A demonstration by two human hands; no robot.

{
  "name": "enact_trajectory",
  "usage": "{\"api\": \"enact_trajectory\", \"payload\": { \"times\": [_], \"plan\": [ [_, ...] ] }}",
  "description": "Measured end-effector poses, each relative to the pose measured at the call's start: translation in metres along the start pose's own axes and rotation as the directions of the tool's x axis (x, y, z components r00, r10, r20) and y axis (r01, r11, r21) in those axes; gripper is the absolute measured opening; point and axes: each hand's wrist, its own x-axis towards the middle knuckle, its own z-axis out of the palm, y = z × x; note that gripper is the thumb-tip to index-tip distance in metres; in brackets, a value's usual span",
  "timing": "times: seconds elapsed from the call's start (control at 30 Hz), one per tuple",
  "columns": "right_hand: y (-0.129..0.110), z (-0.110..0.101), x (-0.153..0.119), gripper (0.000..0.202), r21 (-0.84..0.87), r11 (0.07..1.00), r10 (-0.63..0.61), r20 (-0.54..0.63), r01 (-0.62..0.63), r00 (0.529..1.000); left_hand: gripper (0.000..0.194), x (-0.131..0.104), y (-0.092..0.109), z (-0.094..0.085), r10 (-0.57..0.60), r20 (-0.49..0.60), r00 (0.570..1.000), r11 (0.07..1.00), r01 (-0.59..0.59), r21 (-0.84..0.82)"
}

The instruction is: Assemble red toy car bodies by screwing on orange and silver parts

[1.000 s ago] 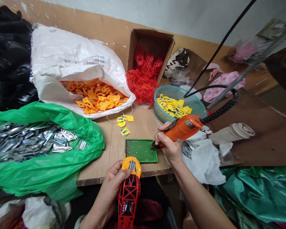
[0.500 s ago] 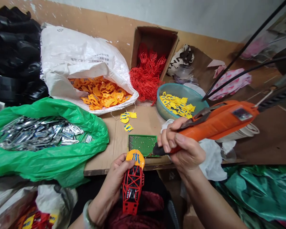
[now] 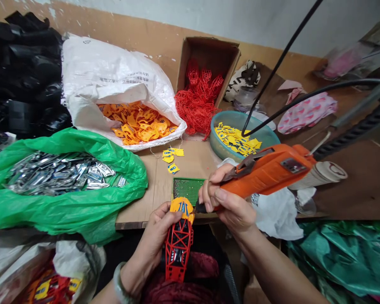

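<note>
My left hand [image 3: 158, 230] grips a toy car body [image 3: 179, 240] with a red lattice frame, black parts inside and an orange-yellow front panel. The thumb presses on that panel. My right hand [image 3: 229, 200] is wrapped round the front of an orange electric screwdriver [image 3: 266, 171], whose tip points left and meets the right edge of the panel. Just behind the panel, a green tray [image 3: 188, 189] holding small screws lies on the cardboard-covered table [image 3: 155, 181]. A few loose yellow pieces [image 3: 173, 169] lie beyond the tray.
A green bag [image 3: 129, 173] of silvery pieces is at left, with a white sack [image 3: 120, 63] of orange panels behind. Red frames spill from a cardboard box [image 3: 237, 63]. A teal basin [image 3: 213, 139] holds yellow pieces. Black cables hang at right.
The screwdriver in my right hand has moved left and slightly down, bringing its tip against the panel. My left hand and the car sit slightly farther right in view.
</note>
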Motion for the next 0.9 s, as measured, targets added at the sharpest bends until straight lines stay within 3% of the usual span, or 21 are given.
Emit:
{"api": "enact_trajectory", "payload": {
  "times": [0.9],
  "plan": [
    [0.006,0.011,0.004,0.016,-0.009,0.999,-0.032,0.033,0.032,0.999,0.047,0.002,-0.004,-0.004,0.071,-0.014,0.997,0.996,-0.07,0.049]
  ]
}}
